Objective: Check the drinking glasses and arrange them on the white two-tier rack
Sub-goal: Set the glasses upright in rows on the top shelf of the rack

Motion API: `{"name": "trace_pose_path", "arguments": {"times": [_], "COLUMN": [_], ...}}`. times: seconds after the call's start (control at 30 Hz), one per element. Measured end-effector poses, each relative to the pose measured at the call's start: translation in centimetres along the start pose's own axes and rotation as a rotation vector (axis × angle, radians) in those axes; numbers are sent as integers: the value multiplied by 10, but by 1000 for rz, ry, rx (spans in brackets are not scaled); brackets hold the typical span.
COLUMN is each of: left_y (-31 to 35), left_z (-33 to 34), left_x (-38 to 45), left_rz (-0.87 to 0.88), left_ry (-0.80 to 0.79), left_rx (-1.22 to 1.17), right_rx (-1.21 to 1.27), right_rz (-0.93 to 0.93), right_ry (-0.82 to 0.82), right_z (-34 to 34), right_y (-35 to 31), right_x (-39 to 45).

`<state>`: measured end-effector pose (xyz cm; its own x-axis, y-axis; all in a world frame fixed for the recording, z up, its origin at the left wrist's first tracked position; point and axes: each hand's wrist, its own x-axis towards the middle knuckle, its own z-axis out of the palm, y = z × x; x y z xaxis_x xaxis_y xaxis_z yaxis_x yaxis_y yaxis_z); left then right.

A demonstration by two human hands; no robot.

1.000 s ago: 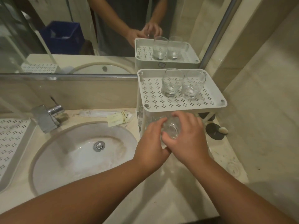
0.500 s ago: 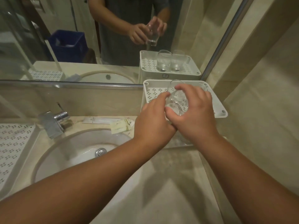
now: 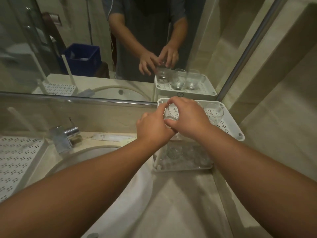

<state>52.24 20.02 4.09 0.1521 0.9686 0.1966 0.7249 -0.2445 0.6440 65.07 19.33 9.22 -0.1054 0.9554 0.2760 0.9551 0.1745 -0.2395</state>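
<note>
One clear glass (image 3: 171, 114), apparently empty, tilted

— Glasses on the rack's (image 3: 237, 130) top tier? 
— Three: one held (image 3: 171, 114), one partly hidden (image 3: 199, 104), one clear (image 3: 215, 112). 
— Lower tier? 
— Count could not be told. 
— Hands? 
— Two (image 3: 154, 125) (image 3: 190, 114). One tap (image 3: 62, 138), one basin (image 3: 68, 160).

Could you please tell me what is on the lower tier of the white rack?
Under the top tier, the lower tier holds clear glasses. Their number cannot be told, since both forearms and the top tier cover part of it.
</note>
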Motion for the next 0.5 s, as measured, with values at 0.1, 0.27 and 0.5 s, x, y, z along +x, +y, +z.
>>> {"name": "trace_pose_path", "arguments": {"times": [0.1,0.27,0.5], "left_y": [-4,-3,-5], "left_z": [1,5,15], "left_x": [8,17,24], "left_rz": [-14,2,13], "left_ry": [-14,9,27], "left_rx": [19,40,90], "right_rx": [-46,-65,-59], "right_rz": [-19,-26,-44], "right_ry": [-22,-37,-60], "right_z": [3,6,11], "right_y": [2,8,13], "right_x": [6,10,13]}}
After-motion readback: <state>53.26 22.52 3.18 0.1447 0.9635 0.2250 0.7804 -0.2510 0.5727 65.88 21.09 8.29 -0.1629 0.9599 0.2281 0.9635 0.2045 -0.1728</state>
